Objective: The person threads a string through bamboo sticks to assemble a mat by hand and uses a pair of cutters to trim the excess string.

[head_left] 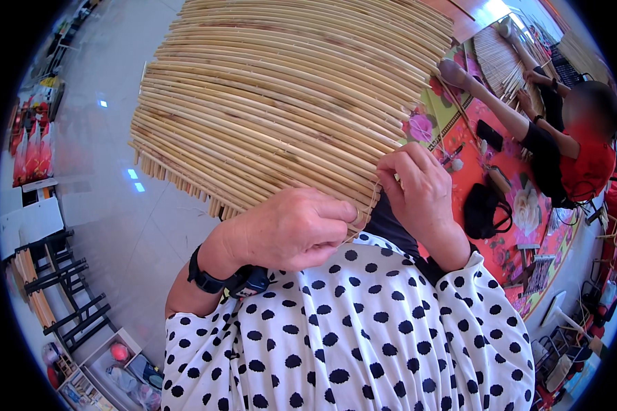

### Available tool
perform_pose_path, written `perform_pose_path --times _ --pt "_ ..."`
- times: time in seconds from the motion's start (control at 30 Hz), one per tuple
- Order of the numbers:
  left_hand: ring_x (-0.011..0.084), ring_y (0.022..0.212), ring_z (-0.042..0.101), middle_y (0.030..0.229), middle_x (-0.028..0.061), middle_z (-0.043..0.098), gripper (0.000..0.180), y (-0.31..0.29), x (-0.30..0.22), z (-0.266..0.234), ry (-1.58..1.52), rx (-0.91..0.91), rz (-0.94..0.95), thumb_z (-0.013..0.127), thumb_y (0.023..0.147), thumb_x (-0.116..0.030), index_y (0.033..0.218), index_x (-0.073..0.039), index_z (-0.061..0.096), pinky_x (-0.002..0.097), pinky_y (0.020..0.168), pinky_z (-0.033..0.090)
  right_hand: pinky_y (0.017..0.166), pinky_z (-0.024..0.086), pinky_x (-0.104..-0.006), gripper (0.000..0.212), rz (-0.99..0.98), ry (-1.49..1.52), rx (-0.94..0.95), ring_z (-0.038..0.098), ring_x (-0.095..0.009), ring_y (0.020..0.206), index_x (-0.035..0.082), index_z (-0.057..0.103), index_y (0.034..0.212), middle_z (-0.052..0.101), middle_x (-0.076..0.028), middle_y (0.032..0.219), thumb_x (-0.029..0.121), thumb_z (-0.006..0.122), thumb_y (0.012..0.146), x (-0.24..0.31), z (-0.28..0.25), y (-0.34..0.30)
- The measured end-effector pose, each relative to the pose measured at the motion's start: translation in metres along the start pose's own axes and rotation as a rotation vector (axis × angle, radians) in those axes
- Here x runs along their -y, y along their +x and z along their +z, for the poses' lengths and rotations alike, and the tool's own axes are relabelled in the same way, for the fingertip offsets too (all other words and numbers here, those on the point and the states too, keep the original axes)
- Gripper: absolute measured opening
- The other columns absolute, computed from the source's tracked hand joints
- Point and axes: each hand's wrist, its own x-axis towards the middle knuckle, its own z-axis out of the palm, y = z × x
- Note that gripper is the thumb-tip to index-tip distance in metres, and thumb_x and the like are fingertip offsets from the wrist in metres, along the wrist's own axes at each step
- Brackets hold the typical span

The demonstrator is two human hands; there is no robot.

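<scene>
A large mat of straw-coloured reeds (274, 96), bound side by side with thin string, spreads out from my lap. My left hand (291, 226) is closed on the mat's near edge, close to its right corner, with the fingertips curled over the last reeds. At that same corner, my right hand (418, 195) pinches a thin pale string (374, 200) between thumb and fingers. The string runs down past the reed ends towards my left fingers. Just what lies under the left fingers is partly hidden.
On the right, a person in a red top (586, 164) sits on a floral floor cloth (459, 198), working at another reed mat (497, 58). A black bag (487, 209) and a phone (489, 135) lie between us. Folded black frames (68, 291) and boxes (110, 370) stand left.
</scene>
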Motion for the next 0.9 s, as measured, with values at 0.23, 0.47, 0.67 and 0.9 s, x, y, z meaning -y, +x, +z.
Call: perform_pose_path --times 0.23,0.47,0.67,0.9 --pt "0.0265 0.071 0.056 0.080 0.0091 0.051 0.014 0.000 0.001 0.001 -0.031 0.021 -0.036 0.063 0.067 0.001 0.066 -0.001 0.049 0.0358 0.061 0.046 0.063 0.050 -0.0364 0.021 -0.037 0.036 -0.069 0.059 -0.026 0.076 0.007 0.064 0.094 0.057 -0.008 0.091 0.003 0.068 0.074 -0.008 -0.013 0.006" --pt "0.0264 0.069 0.055 0.080 0.0091 0.050 0.016 0.002 0.001 0.002 -0.036 -0.045 0.007 0.064 0.068 0.001 0.065 -0.001 0.048 0.0356 0.060 0.046 0.063 0.050 -0.0359 0.024 -0.048 0.115 0.088 0.060 -0.025 0.075 0.006 0.066 0.096 0.058 -0.008 0.090 0.011 0.072 0.073 -0.007 -0.019 0.002" --pt "0.0263 0.069 0.055 0.080 0.0089 0.051 0.016 0.003 0.001 0.002 -0.014 -0.052 0.011 0.064 0.068 0.001 0.066 -0.001 0.048 0.0356 0.060 0.046 0.058 0.048 -0.0348 0.014 -0.030 0.141 0.077 0.060 -0.024 0.073 0.008 0.067 0.081 0.058 -0.004 0.077 0.014 0.075 0.070 -0.001 -0.012 0.003" --pt "0.0265 0.070 0.055 0.082 0.0096 0.053 0.015 0.002 0.001 0.003 -0.020 -0.075 0.025 0.064 0.067 0.001 0.066 -0.001 0.049 0.0360 0.060 0.046 0.055 0.048 -0.0352 0.013 0.067 0.137 0.049 0.059 -0.025 0.064 0.009 0.063 0.074 0.057 -0.004 0.073 0.011 0.075 0.070 -0.001 -0.002 0.001"
